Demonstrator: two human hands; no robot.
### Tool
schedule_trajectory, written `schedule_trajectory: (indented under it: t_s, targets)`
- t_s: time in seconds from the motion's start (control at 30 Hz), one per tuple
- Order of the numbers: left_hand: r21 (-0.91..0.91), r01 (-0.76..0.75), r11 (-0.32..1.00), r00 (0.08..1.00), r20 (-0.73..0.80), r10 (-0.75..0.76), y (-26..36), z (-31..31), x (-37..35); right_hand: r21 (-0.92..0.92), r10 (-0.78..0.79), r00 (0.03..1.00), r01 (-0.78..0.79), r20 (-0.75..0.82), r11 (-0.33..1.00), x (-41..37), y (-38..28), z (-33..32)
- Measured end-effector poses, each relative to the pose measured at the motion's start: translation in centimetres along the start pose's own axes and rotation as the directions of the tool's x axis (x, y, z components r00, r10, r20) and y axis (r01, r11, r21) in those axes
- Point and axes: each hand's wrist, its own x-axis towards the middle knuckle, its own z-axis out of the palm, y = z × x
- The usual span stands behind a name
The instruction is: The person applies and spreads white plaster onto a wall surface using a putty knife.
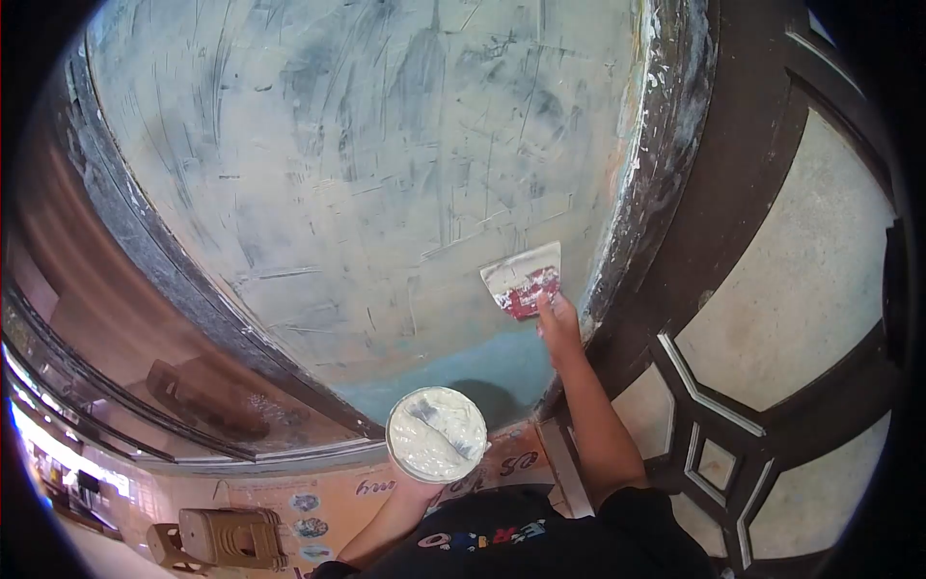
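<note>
My right hand (559, 326) is closed round the handle end of a putty knife (522, 280). Its wide blade points up at the wall (386, 183), near the wall's right edge; whether the blade touches cannot be made out. White smears cover the knife's red part. Low in the middle, my left hand (419, 490) grips a round tub (391, 446) from beneath, its fingers mostly hidden by it. Thick white putty (434, 444) fills the tub, with a darker hollow across it. Streaky pale coating covers most of the wall, and a bluish band (453, 372) shows along its bottom.
A dark door with pale panels (791, 280) stands close on the right. To the left are a grey frame (164, 246) and a glossy brown surface (106, 280). Stacked brown plastic stools (231, 537) stand at lower left, beside an orange printed sheet (338, 511).
</note>
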Motion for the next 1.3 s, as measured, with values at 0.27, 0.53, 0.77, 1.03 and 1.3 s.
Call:
schedule_trajectory:
  t_s: [0.27, 0.53, 0.77, 1.03, 1.3]
  targets:
    - [-0.815, 0.123, 0.566, 0.949, -0.071, -0.308, -4.2, -1.0, -0.1, -0.074, 0.444, 0.896, -0.441, 0.026, 0.895, -8.7, 9.7, -6.6]
    - [-0.619, 0.0, 0.785, 0.948, -0.249, -0.196, -7.6, 0.5, -0.8, -0.156, 0.13, 0.932, -0.081, 0.337, 0.985, -5.3, -3.2, -4.2]
    - [-0.579, -0.138, 0.803, 0.929, -0.357, -0.098, -6.4, 3.7, 1.9, -0.161, -0.341, 0.652, 0.583, 0.677, 0.796, -4.2, -10.5, -0.9]
    - [-0.578, -0.186, 0.795, 0.962, -0.27, 0.029, -4.8, 4.4, 1.5, -0.107, -0.386, 0.567, 0.65, 0.728, 0.752, -5.7, -10.3, 0.2]
    - [-0.576, -0.173, 0.799, 0.957, -0.29, -0.002, -1.8, 1.9, 0.4, -0.123, -0.378, 0.409, 0.797, 0.831, 0.591, -6.2, -13.0, 4.7]
